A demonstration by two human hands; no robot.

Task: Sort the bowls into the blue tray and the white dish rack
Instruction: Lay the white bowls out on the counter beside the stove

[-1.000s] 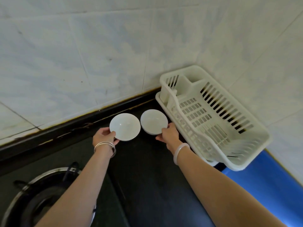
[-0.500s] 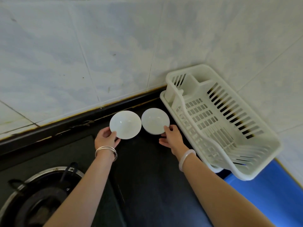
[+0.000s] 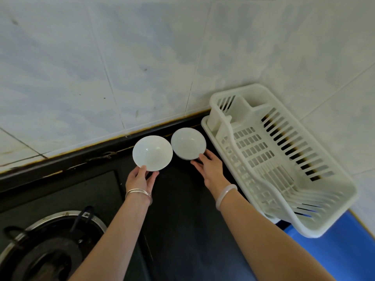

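Setting: pale tiled wall [image 3: 142, 57] fills the top half of the frame; a black counter [image 3: 182, 220] runs below it.
Bowls: two, both white, side by side at centre frame, close to the wall and nearly touching each other.
Left bowl [image 3: 152, 153]: tipped toward the camera, its near rim pinched by the left hand [image 3: 140, 179], thumb on the inside, fingers curled below.
Right bowl [image 3: 188, 143]: just left of the rack; the right hand [image 3: 211, 169] is spread, fingertips at its lower rim; whether they grip it I cannot tell.
Dish rack [image 3: 284, 159]: one, white, slatted, at right of frame, nothing in it.
Blue tray [image 3: 334, 250]: one, lower right corner, partly under the rack's near end.
Bracelets: silver bangles [image 3: 139, 192] on the left wrist, one pale bangle [image 3: 225, 194] on the right.
Stove burner [image 3: 46, 246]: one, lower left.
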